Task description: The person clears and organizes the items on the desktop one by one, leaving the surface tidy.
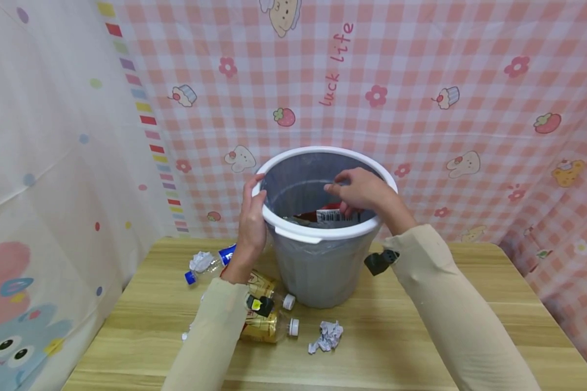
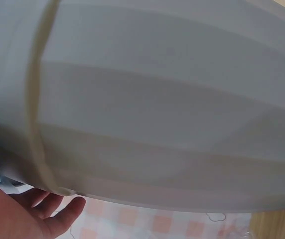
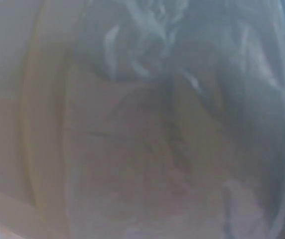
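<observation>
A grey trash bin [image 1: 318,266] with a white rim and a clear liner stands upright on the table. My left hand [image 1: 252,220] grips the rim on its left side; in the left wrist view its fingers [image 2: 65,216] lie against the bin's edge. Over the rim from the right, my right hand [image 1: 364,190] reaches into the bin with bent fingers. Just beneath them lies a red package with a barcode label [image 1: 335,215], among other contents. Whether those fingers hold anything is not clear. The right wrist view is blurred, showing mostly crinkled clear liner [image 3: 152,45].
Left of the bin lie two gold-labelled plastic bottles [image 1: 261,328] with white caps, partly behind my left arm. Farther left are a blue-capped clear bottle [image 1: 214,266] and crumpled paper [image 1: 201,262]. Another crumpled paper ball [image 1: 328,336] lies in front. A checked curtain [image 1: 303,76] hangs behind the table.
</observation>
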`<state>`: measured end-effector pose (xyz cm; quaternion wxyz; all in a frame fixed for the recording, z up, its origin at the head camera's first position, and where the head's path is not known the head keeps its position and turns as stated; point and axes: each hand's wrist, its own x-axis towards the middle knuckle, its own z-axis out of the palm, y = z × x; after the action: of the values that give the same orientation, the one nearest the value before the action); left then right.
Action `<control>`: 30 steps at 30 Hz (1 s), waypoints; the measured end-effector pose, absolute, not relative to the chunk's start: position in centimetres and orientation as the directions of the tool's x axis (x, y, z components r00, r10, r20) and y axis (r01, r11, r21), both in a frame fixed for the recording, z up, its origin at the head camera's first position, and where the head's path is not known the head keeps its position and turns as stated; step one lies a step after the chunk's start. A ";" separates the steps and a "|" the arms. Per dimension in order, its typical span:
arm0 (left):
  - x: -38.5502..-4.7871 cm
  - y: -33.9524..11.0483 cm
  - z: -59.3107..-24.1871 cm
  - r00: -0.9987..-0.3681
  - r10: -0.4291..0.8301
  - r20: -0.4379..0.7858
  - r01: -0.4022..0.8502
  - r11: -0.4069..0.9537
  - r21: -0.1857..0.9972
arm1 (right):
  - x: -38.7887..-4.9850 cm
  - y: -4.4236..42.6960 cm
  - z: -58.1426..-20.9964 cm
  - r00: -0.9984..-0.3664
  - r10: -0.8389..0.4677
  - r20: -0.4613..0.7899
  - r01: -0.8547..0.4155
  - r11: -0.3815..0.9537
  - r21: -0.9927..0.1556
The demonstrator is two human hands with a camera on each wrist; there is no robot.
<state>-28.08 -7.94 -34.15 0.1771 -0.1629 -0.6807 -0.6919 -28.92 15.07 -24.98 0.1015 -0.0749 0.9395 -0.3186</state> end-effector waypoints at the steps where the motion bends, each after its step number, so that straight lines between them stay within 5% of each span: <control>1: -28.1 -7.9 -34.2 -0.885 -0.025 0.466 0.466 -0.010 0.885 | -29.0 15.1 -25.0 -0.969 -0.203 -0.140 -0.075 0.783 -0.617; 12: -28.0 -7.7 -34.0 -0.883 -0.022 0.469 0.470 -0.016 0.883 | -28.9 15.2 -25.2 -0.983 -0.179 -0.049 -0.113 0.786 -0.608; 18: -28.0 -7.6 -34.0 -0.884 -0.018 0.467 0.467 0.001 0.884 | -28.2 15.2 -25.4 -0.979 -0.126 0.161 -0.195 0.819 -0.540; 30: -28.1 -7.8 -34.0 -0.879 -0.040 0.476 0.477 -0.027 0.879 | -27.3 16.9 -25.2 -0.918 -0.001 0.397 -0.275 0.721 -0.635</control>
<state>-28.15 -7.78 -34.03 0.1852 -0.1623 -0.6724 -0.6980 -27.32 16.89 -25.17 -0.1877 -0.0759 0.9086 -0.3654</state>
